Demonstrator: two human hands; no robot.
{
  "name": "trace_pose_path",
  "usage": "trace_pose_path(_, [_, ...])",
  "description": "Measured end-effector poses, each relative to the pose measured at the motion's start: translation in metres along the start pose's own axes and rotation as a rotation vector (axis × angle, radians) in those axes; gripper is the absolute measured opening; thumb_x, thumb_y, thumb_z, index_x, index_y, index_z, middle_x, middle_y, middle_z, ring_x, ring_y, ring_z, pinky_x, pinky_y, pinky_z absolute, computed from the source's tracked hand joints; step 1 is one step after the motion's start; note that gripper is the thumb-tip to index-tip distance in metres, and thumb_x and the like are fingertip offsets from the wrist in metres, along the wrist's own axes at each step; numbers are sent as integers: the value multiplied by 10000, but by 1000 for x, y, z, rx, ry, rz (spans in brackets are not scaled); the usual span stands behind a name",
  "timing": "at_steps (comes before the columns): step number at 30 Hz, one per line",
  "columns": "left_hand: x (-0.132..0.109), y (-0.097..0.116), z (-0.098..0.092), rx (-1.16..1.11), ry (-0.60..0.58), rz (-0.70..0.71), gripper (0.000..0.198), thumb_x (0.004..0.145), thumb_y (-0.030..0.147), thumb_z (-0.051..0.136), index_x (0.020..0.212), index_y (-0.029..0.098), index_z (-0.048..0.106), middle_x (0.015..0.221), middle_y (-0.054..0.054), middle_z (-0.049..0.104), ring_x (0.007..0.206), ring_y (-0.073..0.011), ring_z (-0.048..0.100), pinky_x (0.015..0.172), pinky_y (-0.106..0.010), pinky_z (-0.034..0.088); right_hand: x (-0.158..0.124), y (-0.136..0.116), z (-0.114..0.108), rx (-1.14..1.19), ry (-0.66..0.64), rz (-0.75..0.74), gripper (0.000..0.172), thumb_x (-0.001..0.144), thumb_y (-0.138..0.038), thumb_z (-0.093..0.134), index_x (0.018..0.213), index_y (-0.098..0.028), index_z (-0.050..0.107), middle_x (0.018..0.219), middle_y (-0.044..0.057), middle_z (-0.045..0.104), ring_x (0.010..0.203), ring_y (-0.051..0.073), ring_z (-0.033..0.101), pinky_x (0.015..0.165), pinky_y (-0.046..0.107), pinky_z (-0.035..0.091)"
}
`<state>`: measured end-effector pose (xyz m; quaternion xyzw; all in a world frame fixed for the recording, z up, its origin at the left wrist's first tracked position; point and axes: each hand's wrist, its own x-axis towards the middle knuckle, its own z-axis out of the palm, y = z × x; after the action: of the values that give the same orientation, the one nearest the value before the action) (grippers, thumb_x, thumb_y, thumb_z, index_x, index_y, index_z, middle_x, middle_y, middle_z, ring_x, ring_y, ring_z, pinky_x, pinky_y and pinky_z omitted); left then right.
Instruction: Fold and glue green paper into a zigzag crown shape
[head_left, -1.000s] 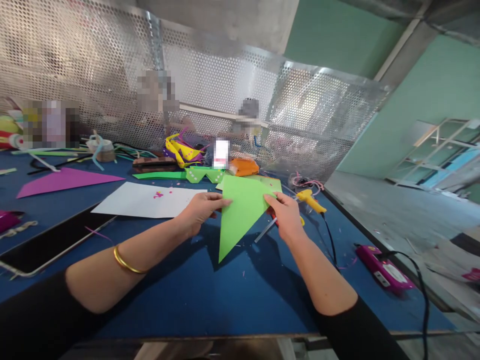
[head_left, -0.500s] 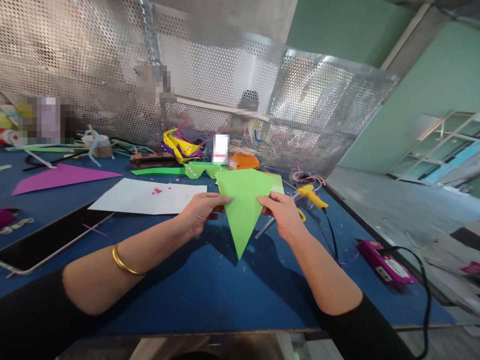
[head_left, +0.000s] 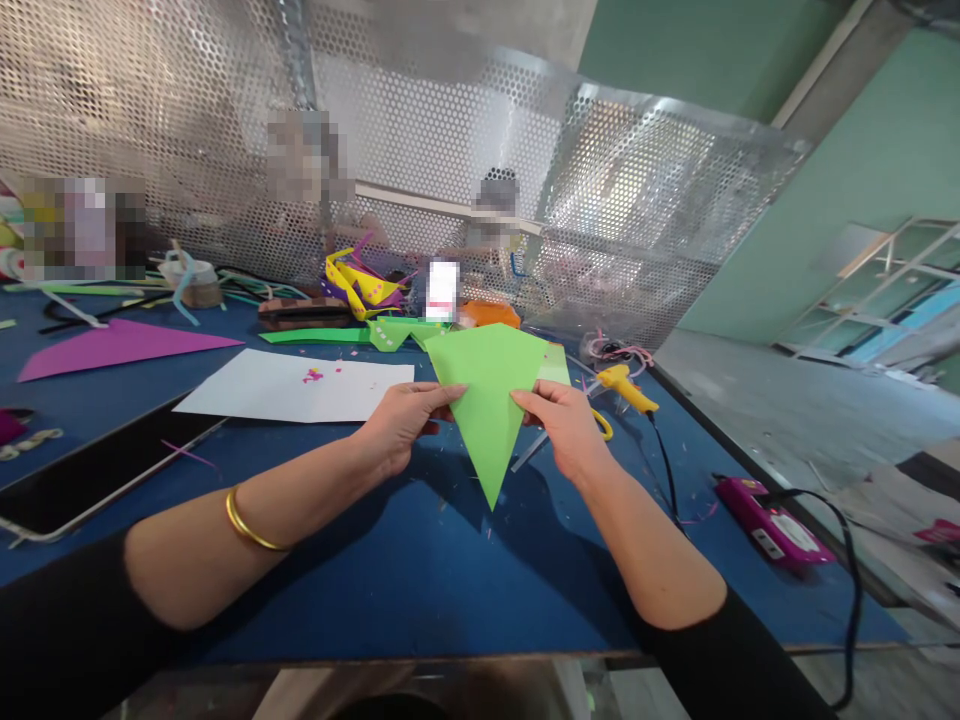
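A folded sheet of light green paper (head_left: pixel 489 410), shaped like a kite with its point downward, is held up above the blue table (head_left: pixel 420 590). My left hand (head_left: pixel 405 420) pinches its left edge, thumb in front and fingers behind. At the right edge, my right hand (head_left: pixel 562 420) grips the paper in the same way. Behind it lie green paper glasses (head_left: pixel 390 334) and another light green piece (head_left: pixel 553 364). A white sheet (head_left: pixel 300 388) with small pink scraps lies left of my left hand.
Right of my right hand are a yellow glue gun (head_left: pixel 628 387), yellow scissors handles (head_left: pixel 603 425) and a magenta corded box (head_left: pixel 774 522). On the left lie a dark tablet-like slab (head_left: pixel 105 460) and purple paper (head_left: pixel 120 348). Perforated metal sheeting (head_left: pixel 427 120) stands behind the table.
The lower tip of the green paper has swung slightly right and up, and its top edge has risen a little. Both hands keep their pinch.
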<state>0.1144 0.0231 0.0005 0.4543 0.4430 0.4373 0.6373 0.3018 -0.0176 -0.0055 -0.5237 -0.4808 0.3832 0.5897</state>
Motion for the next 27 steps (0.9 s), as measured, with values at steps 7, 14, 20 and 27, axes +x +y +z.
trace_pose_path(7, [1, 1, 0, -9, 33, 22, 345, 483, 394, 867, 683, 141, 746, 751, -83, 707, 607, -133, 540, 517, -243, 329, 1, -1, 1, 9, 34, -3, 255, 628, -419, 762, 609, -188, 657, 551, -26, 570, 544, 113, 494, 583, 274, 418])
trace_pose_path(14, [2, 2, -2, -45, 19, 25, 408, 498, 438, 865, 747, 137, 750, 804, -97, 723, 630, -150, 576, 515, -246, 335, 1, -2, 2, 5, 69, -39, 227, 612, -386, 757, 584, -194, 640, 559, -31, 567, 542, 110, 489, 585, 276, 439])
trace_pose_path(20, [2, 5, -3, -26, 35, 51, 327, 512, 373, 858, 727, 153, 748, 799, -77, 717, 656, -152, 590, 536, -251, 351, 1, -1, 1, 6, 78, -65, 233, 645, -395, 735, 585, -197, 628, 547, -37, 533, 550, 115, 475, 580, 271, 411])
trace_pose_path(27, [-2, 7, -1, -14, -34, 13, 312, 502, 364, 860, 695, 149, 742, 741, -73, 706, 666, -163, 592, 537, -248, 362, 4, 4, -1, -4, 100, -88, 261, 671, -353, 717, 542, -195, 553, 534, -54, 468, 541, 105, 402, 554, 262, 342])
